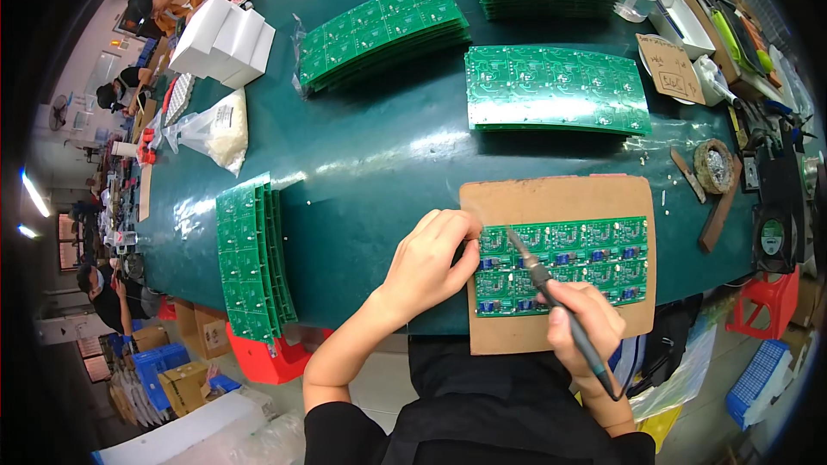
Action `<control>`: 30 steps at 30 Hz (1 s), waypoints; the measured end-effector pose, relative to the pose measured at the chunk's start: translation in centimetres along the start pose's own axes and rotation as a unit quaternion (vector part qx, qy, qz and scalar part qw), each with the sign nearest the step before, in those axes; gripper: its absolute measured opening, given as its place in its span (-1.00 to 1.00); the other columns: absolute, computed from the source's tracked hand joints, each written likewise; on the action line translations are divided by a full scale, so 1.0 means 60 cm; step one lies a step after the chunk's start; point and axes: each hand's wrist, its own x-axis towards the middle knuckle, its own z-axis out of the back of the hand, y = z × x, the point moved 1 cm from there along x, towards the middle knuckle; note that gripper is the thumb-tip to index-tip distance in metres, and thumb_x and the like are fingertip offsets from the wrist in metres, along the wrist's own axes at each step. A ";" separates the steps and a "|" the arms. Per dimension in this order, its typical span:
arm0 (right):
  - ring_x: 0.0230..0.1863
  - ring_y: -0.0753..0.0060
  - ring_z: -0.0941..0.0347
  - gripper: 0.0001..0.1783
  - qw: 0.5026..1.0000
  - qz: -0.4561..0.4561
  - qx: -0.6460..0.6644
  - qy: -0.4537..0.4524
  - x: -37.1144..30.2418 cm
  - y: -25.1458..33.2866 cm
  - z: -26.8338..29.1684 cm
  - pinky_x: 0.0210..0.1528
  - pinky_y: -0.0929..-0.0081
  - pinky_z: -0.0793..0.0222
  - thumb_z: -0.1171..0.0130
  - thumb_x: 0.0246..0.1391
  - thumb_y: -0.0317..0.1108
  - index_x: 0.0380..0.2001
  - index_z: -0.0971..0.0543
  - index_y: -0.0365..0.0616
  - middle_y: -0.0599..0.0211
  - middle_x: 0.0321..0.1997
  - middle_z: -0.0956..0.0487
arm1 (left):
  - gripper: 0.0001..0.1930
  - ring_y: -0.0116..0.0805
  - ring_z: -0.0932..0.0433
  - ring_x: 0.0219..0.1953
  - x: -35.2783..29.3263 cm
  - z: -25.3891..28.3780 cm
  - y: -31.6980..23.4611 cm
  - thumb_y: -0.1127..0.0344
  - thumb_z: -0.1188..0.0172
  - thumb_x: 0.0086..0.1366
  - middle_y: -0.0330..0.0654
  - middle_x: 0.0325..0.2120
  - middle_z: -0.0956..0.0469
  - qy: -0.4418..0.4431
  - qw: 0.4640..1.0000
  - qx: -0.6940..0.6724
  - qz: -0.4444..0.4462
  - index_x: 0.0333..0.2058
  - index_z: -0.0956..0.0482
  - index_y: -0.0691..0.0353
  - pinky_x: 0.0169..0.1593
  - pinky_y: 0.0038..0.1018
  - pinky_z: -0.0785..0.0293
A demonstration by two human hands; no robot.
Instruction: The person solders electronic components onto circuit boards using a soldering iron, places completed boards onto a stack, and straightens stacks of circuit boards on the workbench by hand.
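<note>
A green circuit board panel with rows of small blue parts lies on a brown cardboard sheet in front of me. My right hand is closed around the handle of a soldering iron. The iron slants up and left, its tip over the board's upper left part; whether it touches cannot be told. Beside the board's upper left corner is my left hand, fingers pinched together. Whatever those fingers hold is too small to make out.
Stacks of green circuit boards stand at left, at back and behind the cardboard. A bag of white pieces and white boxes sit at far left. A round tip-cleaning pot stands at right. Co-workers sit farther left.
</note>
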 end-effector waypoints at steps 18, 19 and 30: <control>-0.37 0.24 -0.60 -0.73 0.998 -0.065 0.004 0.017 -0.009 -0.017 0.032 -0.28 0.40 -0.53 -0.14 0.05 -0.52 -0.16 -0.60 -0.40 0.01 -0.38 -0.63 | -0.82 -0.06 -0.55 -0.24 0.031 -0.055 -0.029 0.54 -0.26 0.15 -0.10 -0.32 -0.51 0.038 0.999 0.008 0.007 -0.29 -0.46 0.27 -0.16 -0.27 -0.51; -0.41 0.26 -0.60 -0.74 0.999 -0.043 -0.003 0.005 -0.007 -0.019 0.030 -0.33 0.42 -0.53 -0.17 -0.01 -0.57 -0.20 -0.62 -0.41 0.06 -0.42 -0.62 | -0.82 -0.06 -0.55 -0.24 0.032 -0.055 -0.030 0.54 -0.27 0.15 -0.11 -0.32 -0.51 0.037 0.999 0.016 0.003 -0.29 -0.46 0.27 -0.16 -0.27 -0.51; -0.43 0.24 -0.60 -0.76 0.998 -0.033 -0.038 -0.049 -0.006 -0.020 0.088 -0.35 0.41 -0.55 -0.18 0.00 -0.54 -0.22 -0.62 -0.39 0.08 -0.44 -0.62 | -0.84 -0.06 -0.55 -0.23 0.039 -0.034 -0.054 0.55 -0.22 0.15 -0.11 -0.32 -0.53 0.051 0.998 0.046 -0.007 -0.29 -0.47 0.25 -0.18 -0.27 -0.51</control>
